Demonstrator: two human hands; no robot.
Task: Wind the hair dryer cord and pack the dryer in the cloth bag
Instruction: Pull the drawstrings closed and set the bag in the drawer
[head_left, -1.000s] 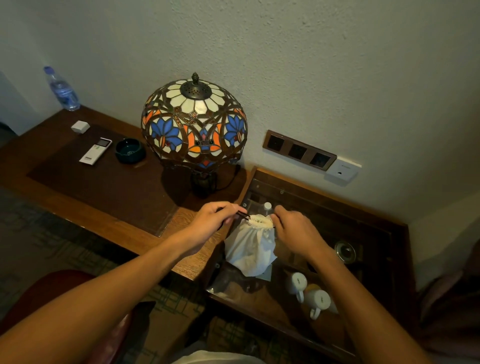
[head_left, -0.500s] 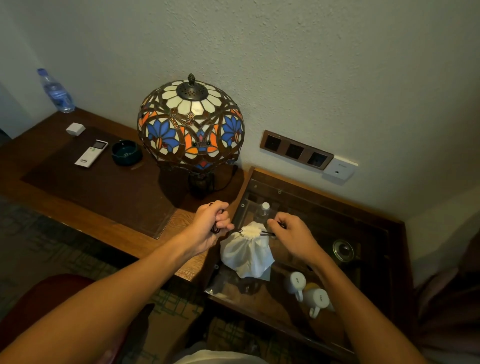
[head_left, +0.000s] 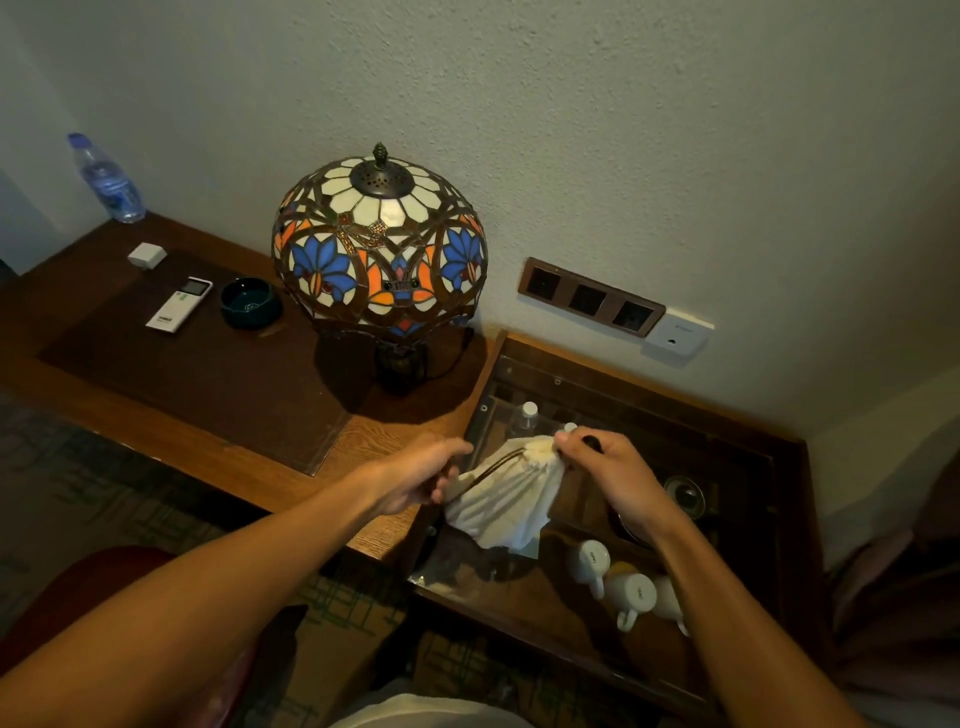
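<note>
A white cloth bag lies on the glass top of the low cabinet, its mouth gathered tight and bulging with something inside. The hair dryer itself is hidden. My right hand pinches the puckered neck of the bag. My left hand rests at the bag's left side and holds the dark drawstring, which runs from the neck down to my fingers.
A stained-glass lamp stands on the wooden desk just left of the bag. A remote, dark ashtray, small white box and water bottle sit further left. White mugs are under the glass. Wall sockets behind.
Both hands pulled the drawstring out to the sides and the bag's mouth closed. My left hand then dropped beside the bag and my right hand moved onto the gathered neck.
</note>
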